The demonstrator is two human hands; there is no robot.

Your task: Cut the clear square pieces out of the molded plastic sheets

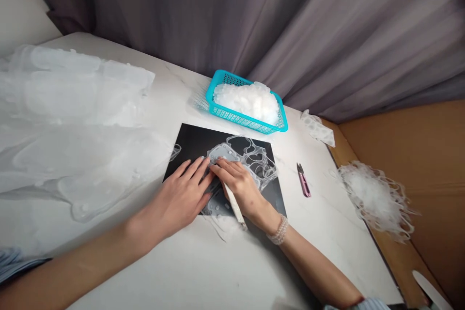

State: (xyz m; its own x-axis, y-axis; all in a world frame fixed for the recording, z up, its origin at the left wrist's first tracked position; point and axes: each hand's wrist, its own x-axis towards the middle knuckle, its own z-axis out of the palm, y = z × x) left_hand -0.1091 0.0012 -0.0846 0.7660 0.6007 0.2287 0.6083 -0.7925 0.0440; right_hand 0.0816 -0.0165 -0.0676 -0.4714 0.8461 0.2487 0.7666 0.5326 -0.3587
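The right hand (238, 189) grips a slim cream stick (234, 206) slanting up-left. The left hand (178, 193) lies flat, fingers released, on a clear lacy plastic sheet (250, 157).

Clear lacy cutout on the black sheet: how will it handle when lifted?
The clear lacy cutout looks like thin film, so it is likely floppy and light. Its narrow loops could probably snag or tear easily.
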